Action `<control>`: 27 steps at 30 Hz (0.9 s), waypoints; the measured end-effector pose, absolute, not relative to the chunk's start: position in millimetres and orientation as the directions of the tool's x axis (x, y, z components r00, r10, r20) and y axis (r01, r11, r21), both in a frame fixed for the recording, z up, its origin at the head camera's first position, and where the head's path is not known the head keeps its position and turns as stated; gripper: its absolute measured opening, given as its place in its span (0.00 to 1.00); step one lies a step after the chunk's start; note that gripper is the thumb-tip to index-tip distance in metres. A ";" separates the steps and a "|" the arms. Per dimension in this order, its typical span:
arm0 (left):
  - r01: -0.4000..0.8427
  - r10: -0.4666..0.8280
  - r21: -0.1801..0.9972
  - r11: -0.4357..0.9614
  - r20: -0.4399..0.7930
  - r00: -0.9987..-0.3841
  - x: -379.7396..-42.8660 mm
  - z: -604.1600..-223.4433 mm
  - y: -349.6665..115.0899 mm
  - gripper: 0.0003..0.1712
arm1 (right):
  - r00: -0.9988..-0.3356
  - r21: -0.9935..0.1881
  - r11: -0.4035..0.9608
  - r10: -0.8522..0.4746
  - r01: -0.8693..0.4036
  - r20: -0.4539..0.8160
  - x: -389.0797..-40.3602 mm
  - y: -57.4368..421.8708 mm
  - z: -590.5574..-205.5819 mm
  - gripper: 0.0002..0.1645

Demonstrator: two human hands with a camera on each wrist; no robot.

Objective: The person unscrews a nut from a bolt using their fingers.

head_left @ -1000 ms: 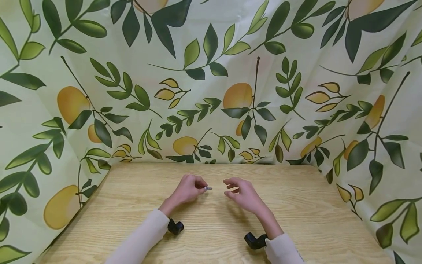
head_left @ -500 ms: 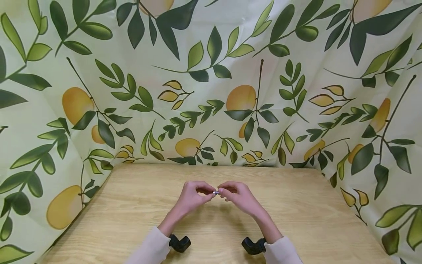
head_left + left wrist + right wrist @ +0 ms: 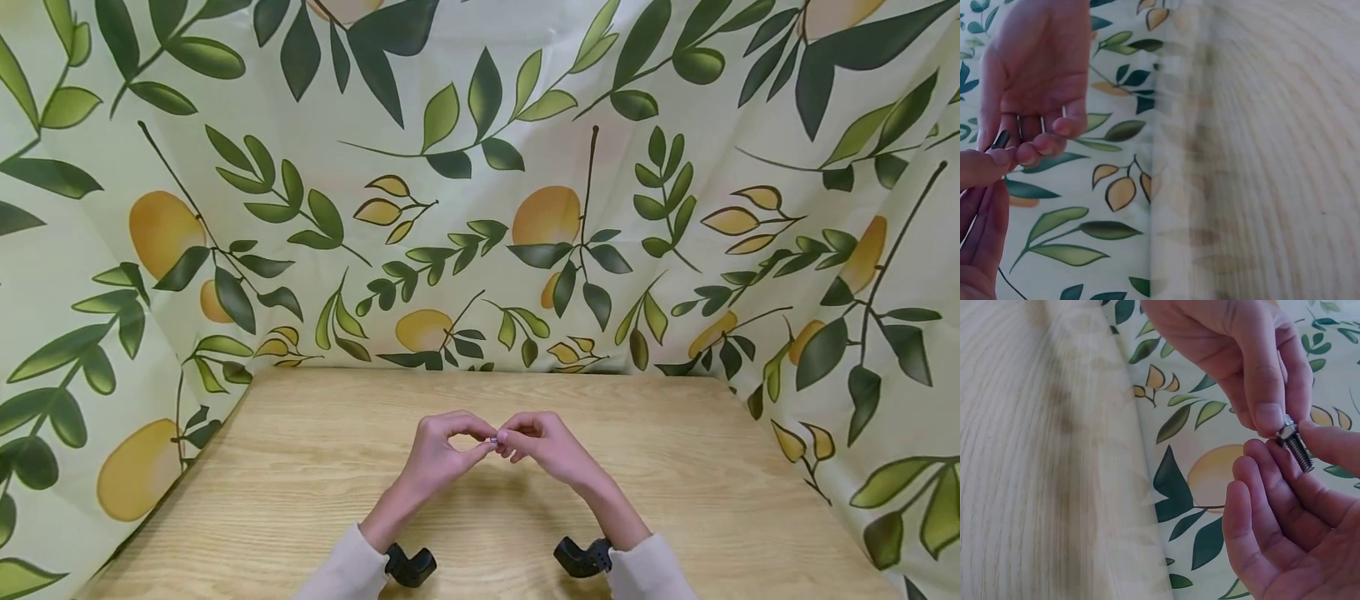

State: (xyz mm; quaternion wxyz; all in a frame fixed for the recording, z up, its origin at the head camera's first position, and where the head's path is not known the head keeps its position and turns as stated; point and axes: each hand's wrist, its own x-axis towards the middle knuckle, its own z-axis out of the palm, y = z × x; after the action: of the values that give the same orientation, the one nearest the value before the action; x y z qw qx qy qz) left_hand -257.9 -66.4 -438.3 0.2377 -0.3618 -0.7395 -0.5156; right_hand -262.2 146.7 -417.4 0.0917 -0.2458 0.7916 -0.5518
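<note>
A small metal bolt (image 3: 1299,453) with a threaded shank is between the two hands, over the table. My left hand (image 3: 438,450) pinches its head end between thumb and fingertips, which hide most of that end. A hex nut (image 3: 1287,431) sits on the bolt close to the left fingertips. From the other side my right hand (image 3: 546,446) pinches at the nut with thumb and forefinger, its other fingers loosely bent below. In the left wrist view only the dark tip of the bolt (image 3: 1001,139) shows past the left thumb.
A light wood-grain table (image 3: 300,467) lies beneath both hands. Cloth printed with leaves and fruit (image 3: 465,208) hangs behind it and on both sides. Black camera mounts (image 3: 410,567) are strapped at the wrists, below the sleeves' cuffs.
My right hand has moved left from apart and come to the bolt, its fingers closing at the nut. The left hand has shifted slightly right with the bolt. Over the last half second little differs.
</note>
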 end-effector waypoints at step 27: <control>0.866 0.308 0.440 0.237 0.811 -0.497 -250.5 -428.9 -71.5 0.10 | -0.851 -0.888 0.274 -0.483 -0.370 0.206 -254.2 145.2 -405.6 0.13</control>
State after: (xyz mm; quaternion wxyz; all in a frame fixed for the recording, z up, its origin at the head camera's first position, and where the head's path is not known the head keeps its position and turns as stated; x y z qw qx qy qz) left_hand -250.5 -71.5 -428.9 0.2983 -0.4032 -0.7277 -0.4678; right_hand -254.2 145.2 -405.6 0.0522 -0.2679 0.7964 -0.5397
